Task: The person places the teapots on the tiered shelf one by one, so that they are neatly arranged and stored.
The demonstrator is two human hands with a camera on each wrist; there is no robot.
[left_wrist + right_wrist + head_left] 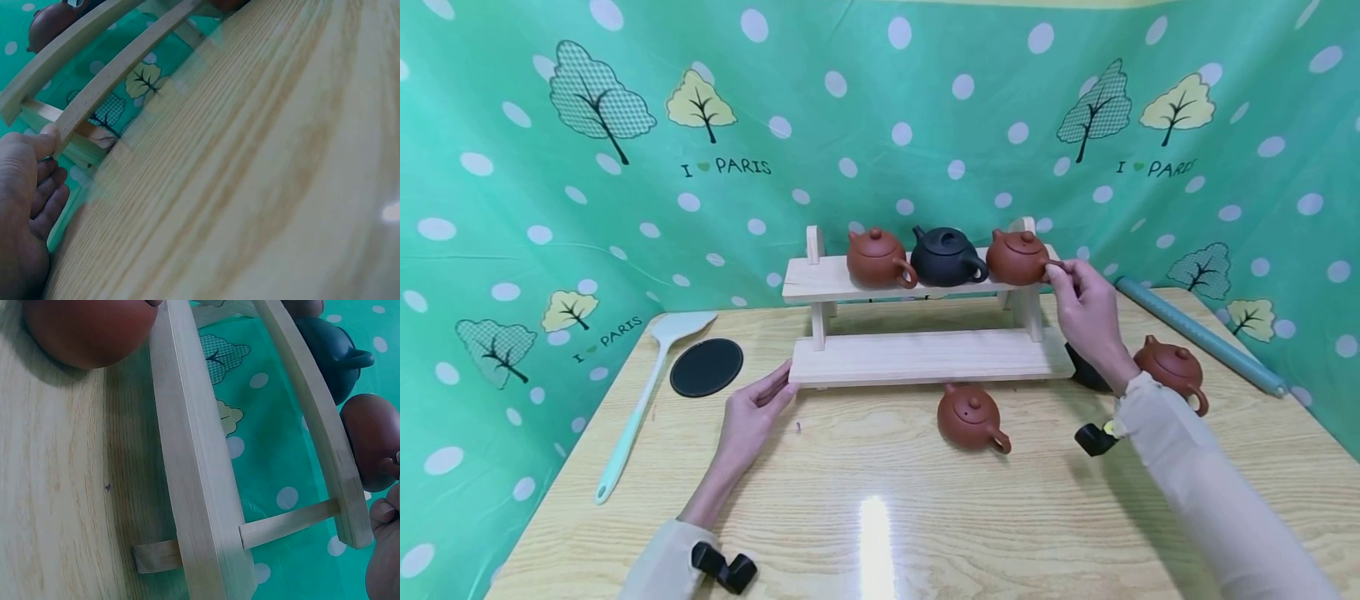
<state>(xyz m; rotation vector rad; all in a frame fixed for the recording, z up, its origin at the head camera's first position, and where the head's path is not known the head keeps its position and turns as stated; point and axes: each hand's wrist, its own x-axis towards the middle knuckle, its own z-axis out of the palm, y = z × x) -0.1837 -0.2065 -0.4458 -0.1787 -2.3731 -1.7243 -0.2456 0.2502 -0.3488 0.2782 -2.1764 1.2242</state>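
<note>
A two-tier wooden shelf stands on the table. My left hand pinches the left end of its lower board; in the left wrist view the thumb lies over the board's edge, fingers beneath. On the upper board sit a brown teapot at the left, a black teapot in the middle and another brown teapot at the right. With thumb and fingers my right hand pinches that right teapot's handle, seen at the right wrist view's edge. In front of the shelf lies a third brown teapot.
Right of the shelf stand a brown teapot and a black object partly hidden by my right hand. A teal rolled tube lies at the back right. On the left are a black round mat and a pale-green spatula.
</note>
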